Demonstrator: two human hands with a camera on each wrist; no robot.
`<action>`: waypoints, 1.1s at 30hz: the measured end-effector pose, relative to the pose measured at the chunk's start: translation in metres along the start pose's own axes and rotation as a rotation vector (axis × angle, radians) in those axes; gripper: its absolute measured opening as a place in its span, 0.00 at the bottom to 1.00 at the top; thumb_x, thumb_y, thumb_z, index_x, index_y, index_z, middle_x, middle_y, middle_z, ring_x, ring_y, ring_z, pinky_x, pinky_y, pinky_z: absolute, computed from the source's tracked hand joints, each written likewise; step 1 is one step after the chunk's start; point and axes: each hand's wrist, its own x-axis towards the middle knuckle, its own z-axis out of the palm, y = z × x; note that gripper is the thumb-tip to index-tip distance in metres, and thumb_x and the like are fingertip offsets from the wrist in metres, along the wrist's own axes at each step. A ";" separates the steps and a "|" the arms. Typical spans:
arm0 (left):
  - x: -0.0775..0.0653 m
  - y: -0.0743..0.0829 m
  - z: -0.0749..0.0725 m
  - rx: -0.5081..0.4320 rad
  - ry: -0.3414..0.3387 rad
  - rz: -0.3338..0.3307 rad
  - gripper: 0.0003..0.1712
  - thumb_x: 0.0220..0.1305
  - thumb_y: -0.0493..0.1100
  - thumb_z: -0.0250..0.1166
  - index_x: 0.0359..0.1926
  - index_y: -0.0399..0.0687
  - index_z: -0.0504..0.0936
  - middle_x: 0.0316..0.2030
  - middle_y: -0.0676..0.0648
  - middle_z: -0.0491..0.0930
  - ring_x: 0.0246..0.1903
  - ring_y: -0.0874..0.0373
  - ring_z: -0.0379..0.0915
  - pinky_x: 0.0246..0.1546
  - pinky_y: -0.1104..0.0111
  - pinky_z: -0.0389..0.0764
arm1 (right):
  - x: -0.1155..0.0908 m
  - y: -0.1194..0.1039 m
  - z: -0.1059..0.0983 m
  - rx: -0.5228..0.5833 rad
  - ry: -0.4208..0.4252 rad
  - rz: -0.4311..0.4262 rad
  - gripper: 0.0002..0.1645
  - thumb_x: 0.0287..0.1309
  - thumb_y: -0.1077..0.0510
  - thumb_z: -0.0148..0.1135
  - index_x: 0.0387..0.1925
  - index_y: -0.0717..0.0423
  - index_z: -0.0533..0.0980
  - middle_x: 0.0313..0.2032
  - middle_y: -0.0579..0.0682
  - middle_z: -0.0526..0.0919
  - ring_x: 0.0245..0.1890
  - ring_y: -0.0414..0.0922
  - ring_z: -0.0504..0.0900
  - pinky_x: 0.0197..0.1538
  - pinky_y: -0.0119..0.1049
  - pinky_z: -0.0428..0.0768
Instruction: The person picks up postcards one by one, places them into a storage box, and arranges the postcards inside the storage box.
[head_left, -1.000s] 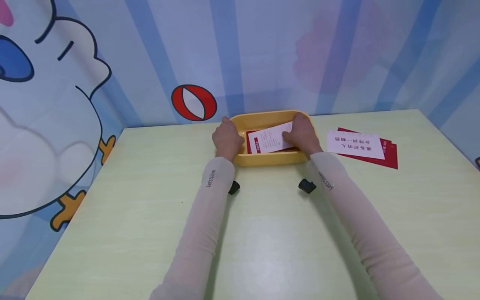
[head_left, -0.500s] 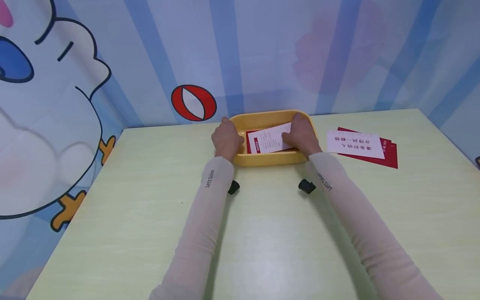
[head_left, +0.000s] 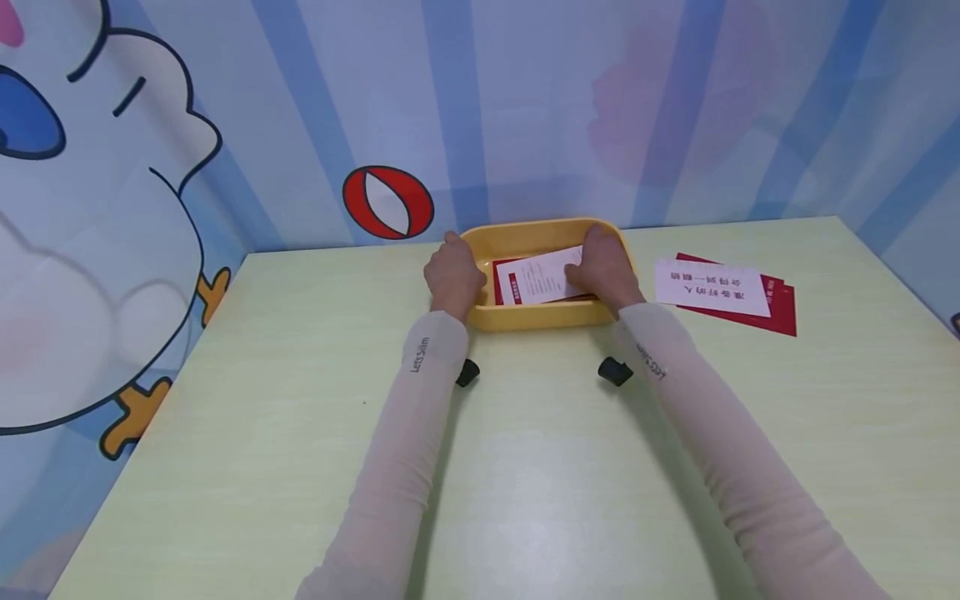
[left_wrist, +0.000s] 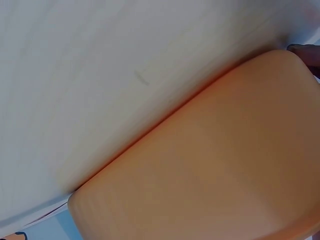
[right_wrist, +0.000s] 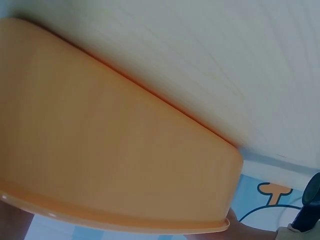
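Note:
A yellow plastic basket [head_left: 543, 317] stands at the back of the table, close to the wall. My left hand [head_left: 453, 275] grips its left end, the thumb inside the rim. At the opposite end my right hand [head_left: 606, 268] grips the rim, its thumb reaching over the cards inside. A white printed card [head_left: 542, 278] lies on red cards in the basket. In the left wrist view the basket's outer wall [left_wrist: 200, 155] fills much of the frame. The right wrist view shows the same wall [right_wrist: 110, 135] along the tabletop.
Right of the basket, a white card [head_left: 711, 287] with large characters lies on red cards [head_left: 783, 315]. Black wrist cameras [head_left: 615, 372] sit below both wrists. A cartoon-printed wall sheet [head_left: 525, 108] rises directly behind the pale table [head_left: 540, 467].

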 end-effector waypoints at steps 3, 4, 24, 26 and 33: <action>0.002 0.000 0.000 0.019 -0.006 -0.003 0.33 0.60 0.47 0.69 0.59 0.42 0.62 0.45 0.44 0.80 0.40 0.53 0.78 0.51 0.61 0.83 | 0.000 -0.001 0.000 0.010 0.000 0.015 0.35 0.61 0.55 0.56 0.65 0.63 0.55 0.57 0.61 0.70 0.53 0.52 0.70 0.64 0.46 0.73; 0.002 0.001 0.000 0.021 -0.009 -0.004 0.34 0.60 0.47 0.69 0.60 0.42 0.62 0.45 0.44 0.80 0.41 0.53 0.78 0.51 0.61 0.83 | 0.000 -0.001 0.001 0.011 0.003 0.015 0.35 0.61 0.55 0.55 0.65 0.64 0.55 0.58 0.61 0.70 0.53 0.52 0.70 0.64 0.46 0.73; -0.001 0.002 0.001 0.020 -0.027 0.013 0.38 0.60 0.47 0.69 0.64 0.43 0.60 0.49 0.45 0.79 0.43 0.54 0.77 0.56 0.62 0.81 | 0.000 0.001 -0.002 0.086 0.107 -0.083 0.30 0.66 0.53 0.51 0.63 0.65 0.60 0.58 0.63 0.69 0.54 0.55 0.69 0.64 0.50 0.72; -0.001 0.002 0.000 0.030 -0.032 0.011 0.38 0.60 0.48 0.69 0.65 0.43 0.59 0.49 0.45 0.79 0.43 0.54 0.77 0.56 0.62 0.81 | 0.000 0.001 -0.003 0.103 0.121 -0.090 0.30 0.66 0.53 0.51 0.64 0.64 0.60 0.58 0.63 0.69 0.55 0.55 0.70 0.65 0.50 0.72; 0.000 0.001 -0.002 0.067 -0.023 0.017 0.37 0.61 0.48 0.69 0.64 0.43 0.60 0.48 0.45 0.79 0.42 0.54 0.77 0.55 0.63 0.82 | 0.001 -0.006 -0.005 0.161 0.119 -0.035 0.30 0.67 0.54 0.51 0.66 0.60 0.58 0.60 0.60 0.68 0.56 0.53 0.69 0.68 0.47 0.71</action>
